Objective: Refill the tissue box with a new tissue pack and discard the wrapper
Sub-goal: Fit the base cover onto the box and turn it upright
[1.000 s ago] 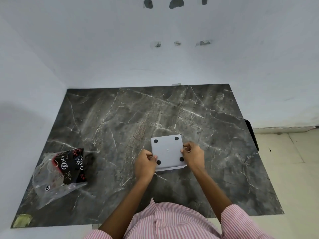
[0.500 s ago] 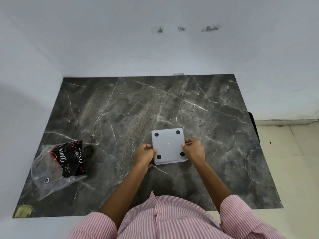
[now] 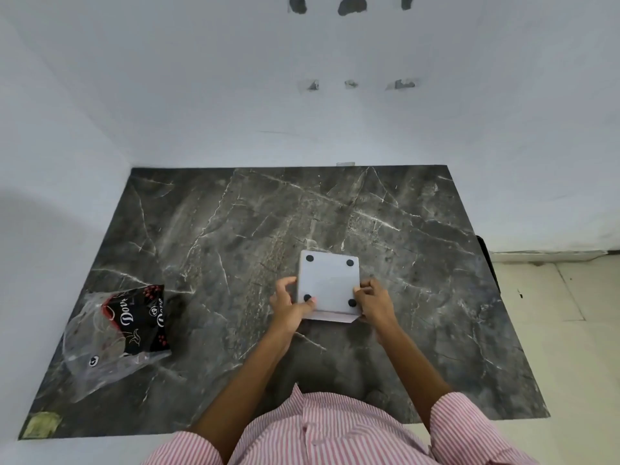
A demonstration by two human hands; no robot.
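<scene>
- The tissue box (image 3: 328, 284), grey and square, sits upside down near the middle of the dark marble table (image 3: 235, 229), its base facing up with 4 black round feet at the corners.
- The left hand (image 3: 291, 305) grasps the box's left side, thumb laid over the base beside the near-left foot, the other fingers curled loosely at the left edge.
- The right hand (image 3: 375, 303) grips the right side, fingertips pressed at the edge next to the near-right foot.
- A thin pale edge juts out below the base on the near side, between the 2 hands.
- The tissue pack (image 3: 139, 322), black with red dots and white lettering, lies well apart at the left of the table, inside a clear crumpled wrapper (image 3: 90, 357).
- Pink-striped sleeves (image 3: 469, 427) show at the near edge.
</scene>
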